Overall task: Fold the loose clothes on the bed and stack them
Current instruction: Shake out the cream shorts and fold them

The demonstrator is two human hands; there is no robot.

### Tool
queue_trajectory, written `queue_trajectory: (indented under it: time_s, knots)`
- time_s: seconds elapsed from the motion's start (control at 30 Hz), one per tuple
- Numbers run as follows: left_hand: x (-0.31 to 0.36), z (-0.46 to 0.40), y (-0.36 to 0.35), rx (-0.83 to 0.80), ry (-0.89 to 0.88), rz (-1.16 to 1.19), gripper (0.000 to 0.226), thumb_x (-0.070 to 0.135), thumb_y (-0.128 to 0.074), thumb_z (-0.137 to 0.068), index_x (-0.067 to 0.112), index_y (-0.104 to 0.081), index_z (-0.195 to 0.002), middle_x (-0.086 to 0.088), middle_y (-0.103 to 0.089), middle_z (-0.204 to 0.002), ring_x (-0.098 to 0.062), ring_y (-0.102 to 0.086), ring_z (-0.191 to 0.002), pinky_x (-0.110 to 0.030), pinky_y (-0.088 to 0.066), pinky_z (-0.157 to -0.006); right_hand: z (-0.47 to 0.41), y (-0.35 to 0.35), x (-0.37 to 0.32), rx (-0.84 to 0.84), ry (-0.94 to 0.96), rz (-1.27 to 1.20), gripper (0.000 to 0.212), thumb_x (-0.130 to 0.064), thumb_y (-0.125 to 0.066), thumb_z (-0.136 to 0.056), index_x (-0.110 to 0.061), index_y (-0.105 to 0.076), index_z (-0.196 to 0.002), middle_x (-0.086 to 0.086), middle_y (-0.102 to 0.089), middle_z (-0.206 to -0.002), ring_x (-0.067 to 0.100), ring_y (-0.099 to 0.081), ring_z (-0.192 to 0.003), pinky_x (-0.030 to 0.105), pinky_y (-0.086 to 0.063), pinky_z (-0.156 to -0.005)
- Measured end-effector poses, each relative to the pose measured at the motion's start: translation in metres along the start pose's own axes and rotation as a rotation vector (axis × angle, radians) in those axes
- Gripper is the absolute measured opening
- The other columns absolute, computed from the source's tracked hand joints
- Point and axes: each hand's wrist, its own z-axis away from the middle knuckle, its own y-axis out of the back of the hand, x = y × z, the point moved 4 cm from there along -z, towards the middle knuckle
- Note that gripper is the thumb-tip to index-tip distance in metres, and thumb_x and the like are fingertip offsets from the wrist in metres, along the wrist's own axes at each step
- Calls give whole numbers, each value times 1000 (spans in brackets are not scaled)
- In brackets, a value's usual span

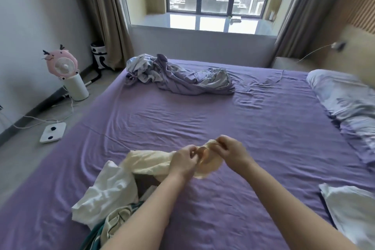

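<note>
A cream-yellow garment [151,160] lies bunched near the middle of the purple bed [223,119]. My left hand [183,161] and my right hand [230,151] both pinch its right end, fingers closed on the fabric just above the sheet. Below and to the left sits a loose pile: a white garment [105,193] on top and a green-and-cream striped piece [110,225] at the near edge. A folded white garment [353,209] rests at the bed's near right.
A crumpled purple and grey duvet [178,76] lies at the far side of the bed. A floral pillow [349,103] is on the right. On the floor to the left stand a pink fan [63,65] and a white scale [52,132].
</note>
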Motion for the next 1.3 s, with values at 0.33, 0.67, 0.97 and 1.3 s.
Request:
queue_trajectory:
  time_s: [0.33, 0.67, 0.97, 1.3]
  knots:
    - [200, 40, 35, 19, -334, 26, 8, 13, -65, -80, 18, -72, -78, 6, -65, -64, -5, -55, -58, -13, -40, -54, 70, 171, -67, 97, 172, 57, 24, -35, -72, -78, -26, -67, -100, -11, -62, -84, 6, -55, -72, 16, -38, -65]
    - [290, 101, -4, -10, -449, -209, 11, 17, -68, -82, 16, -59, -88, 7, -56, -71, -16, -54, -71, -31, -46, -70, 156, 316, -81, 235, 149, 235, 13, -17, -58, -80, -23, -67, -87, -2, -62, -77, 16, -56, -75, 26, -40, -62]
    - [259, 131, -41, -21, -183, -499, 4, 29, -55, -85, 26, -58, -83, 3, -63, -90, -20, -61, -82, -27, -47, -68, 217, 386, -35, 169, 129, -155, 26, -6, -54, -87, -22, -74, -82, -7, -64, -73, 2, -53, -64, 9, -40, -53]
    - [269, 155, -54, 9, 152, -289, 42, 50, -50, -91, 10, -51, -77, -8, -66, -66, -25, -70, -55, -33, -58, -59, 237, 415, 28, 297, -14, -238, 31, -23, -75, -77, -14, -47, -67, -5, -39, -58, 5, -38, -51, 10, -31, -41]
